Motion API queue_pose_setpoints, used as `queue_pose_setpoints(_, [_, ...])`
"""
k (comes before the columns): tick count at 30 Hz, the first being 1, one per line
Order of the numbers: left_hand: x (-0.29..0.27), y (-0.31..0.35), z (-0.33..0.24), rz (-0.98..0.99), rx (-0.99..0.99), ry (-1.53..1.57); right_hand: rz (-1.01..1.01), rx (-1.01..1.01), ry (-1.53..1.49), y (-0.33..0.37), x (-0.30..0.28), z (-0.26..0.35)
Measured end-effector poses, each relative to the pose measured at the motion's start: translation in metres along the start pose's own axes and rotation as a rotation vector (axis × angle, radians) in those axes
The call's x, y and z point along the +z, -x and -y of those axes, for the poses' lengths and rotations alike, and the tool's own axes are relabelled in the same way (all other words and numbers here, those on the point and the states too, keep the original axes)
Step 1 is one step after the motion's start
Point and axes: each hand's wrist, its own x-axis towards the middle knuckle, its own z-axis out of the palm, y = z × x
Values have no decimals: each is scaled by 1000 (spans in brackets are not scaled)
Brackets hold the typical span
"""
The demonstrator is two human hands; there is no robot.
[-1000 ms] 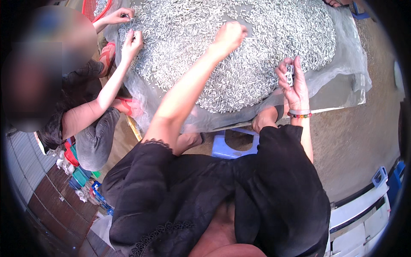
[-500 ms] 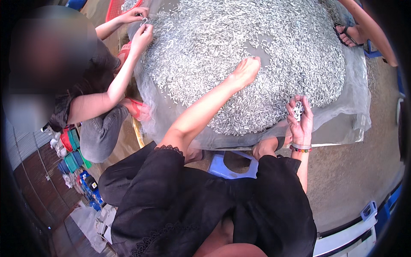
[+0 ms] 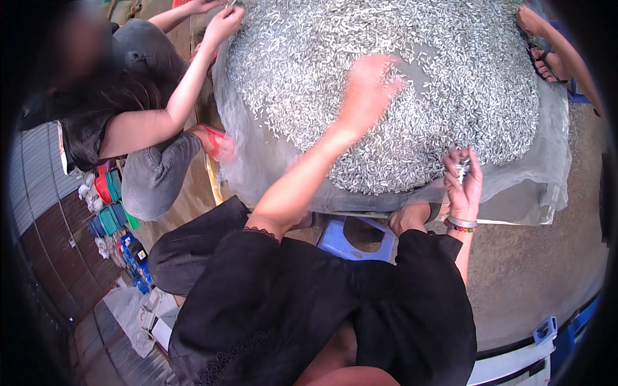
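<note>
A broad heap of small silvery pieces, each short and narrow, lies spread before me. They look like metal parts, but their exact kind is too small to make out. Over the middle of the heap, beside a bare grey patch, is my left hand. Motion smears its fingers, so I cannot tell whether anything is in them. Palm up at the heap's near right edge, my right hand curls its fingers around a few silvery pieces. Beaded bracelets circle that wrist.
Translucent sheeting lies under the heap. A co-worker's hand pinches a small piece at the far left; another person's hand touches the far right edge. A blue plastic stool stands between my feet. Stacked goods line the left.
My left hand has drawn back from the bare patch and lifted, turning blurred. My right hand keeps its pieces, fingers more closed. A person's hand has come into view at the far right.
</note>
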Motion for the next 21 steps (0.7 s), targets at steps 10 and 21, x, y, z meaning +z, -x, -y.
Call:
queue_pose_setpoints(10, [-19, 11, 116, 36, -727, 554, -19, -93, -19, 30, -13, 44])
queue_pose_setpoints(21, [114, -34, 19, 660, 159, -57, 5, -76, -108, 23, -13, 24])
